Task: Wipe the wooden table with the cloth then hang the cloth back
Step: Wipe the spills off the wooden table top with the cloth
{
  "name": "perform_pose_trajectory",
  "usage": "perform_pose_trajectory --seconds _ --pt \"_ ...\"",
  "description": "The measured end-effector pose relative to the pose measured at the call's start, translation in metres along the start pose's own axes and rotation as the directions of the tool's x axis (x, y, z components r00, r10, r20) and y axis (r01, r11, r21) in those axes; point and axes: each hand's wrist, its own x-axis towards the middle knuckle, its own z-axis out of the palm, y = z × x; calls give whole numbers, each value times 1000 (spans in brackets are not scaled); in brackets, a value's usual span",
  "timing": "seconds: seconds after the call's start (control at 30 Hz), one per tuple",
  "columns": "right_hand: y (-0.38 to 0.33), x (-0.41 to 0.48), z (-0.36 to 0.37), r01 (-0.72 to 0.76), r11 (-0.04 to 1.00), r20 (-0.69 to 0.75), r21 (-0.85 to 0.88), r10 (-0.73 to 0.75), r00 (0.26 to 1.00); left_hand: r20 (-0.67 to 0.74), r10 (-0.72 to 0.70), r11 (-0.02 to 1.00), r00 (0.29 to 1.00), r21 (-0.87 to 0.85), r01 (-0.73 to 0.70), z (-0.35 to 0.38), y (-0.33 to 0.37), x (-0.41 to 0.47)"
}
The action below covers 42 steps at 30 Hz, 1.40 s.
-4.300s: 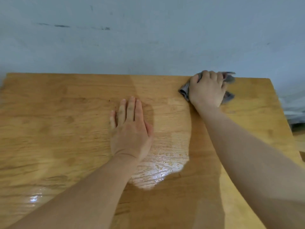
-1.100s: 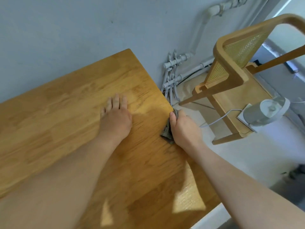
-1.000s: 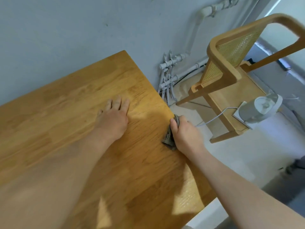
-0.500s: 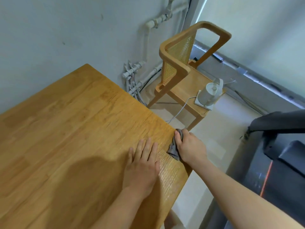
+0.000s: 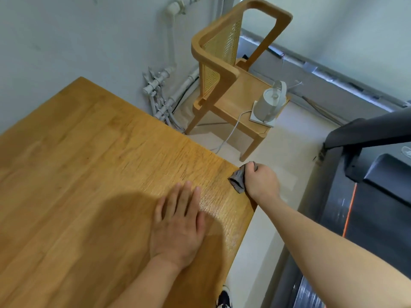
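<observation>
The wooden table (image 5: 89,165) fills the left and middle of the head view. My left hand (image 5: 178,225) lies flat on it, palm down and fingers spread, near the right edge. My right hand (image 5: 261,182) sits at the table's right corner, fist closed around a small grey cloth (image 5: 237,180). The cloth is bunched and pokes out to the left of the fist onto the table's edge. Most of the cloth is hidden inside the hand.
A wooden chair (image 5: 224,70) with a cane back stands beyond the table, a white kettle (image 5: 270,103) and its cord on its seat. White pipes (image 5: 160,96) run along the wall. A black treadmill (image 5: 367,196) stands to the right. My shoe (image 5: 223,300) shows below the table edge.
My right hand has drawn the cloth along the table's right edge towards its near corner. My left hand has shifted nearer too. The view has swung right, showing the treadmill.
</observation>
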Motion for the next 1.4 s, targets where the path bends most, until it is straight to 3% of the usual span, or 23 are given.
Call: perform_pose_trajectory --seconds 0.07,0.17,0.27,0.33,0.43,0.5,0.67,0.87,1.03,1.17,1.27,1.4 --pt "0 10 -3 -56 998 107 12 54 993 6 9 1000 1000 25 -9 1 1 0" --pt "1 17 -6 -11 999 233 34 3 973 0 0 999 1000 48 0 2 1 0" --pt "10 9 -2 43 982 147 185 -71 987 -19 -13 997 1000 71 14 4 1 -2" --pt "18 -5 7 -21 902 15 430 16 1000 -37 -10 996 999 92 13 6 1 -2" --pt "25 -25 23 -150 674 -45 723 264 964 -55 -18 993 998 114 24 7 2 -1" --pt "24 -40 33 -161 660 -71 734 310 948 -77 -23 991 997 132 33 8 4 -1" --pt "27 -107 53 -60 657 -125 751 231 965 -109 -12 986 994 164 30 6 6 -3" --pt "35 -194 67 -215 705 100 676 201 975 -91 -60 982 994 172 75 3 8 -2" --pt "44 -169 45 -145 836 144 529 80 986 -94 -57 984 994 163 71 1 6 -2" --pt "39 -128 39 -227 774 137 591 180 974 -85 -44 987 995 152 57 2 4 -2" --pt "30 -86 35 -303 617 144 726 294 945 -87 -43 988 995 143 55 0 3 -1" --pt "26 -82 35 -328 524 167 786 330 929 -90 -37 990 995 132 49 1 2 0"
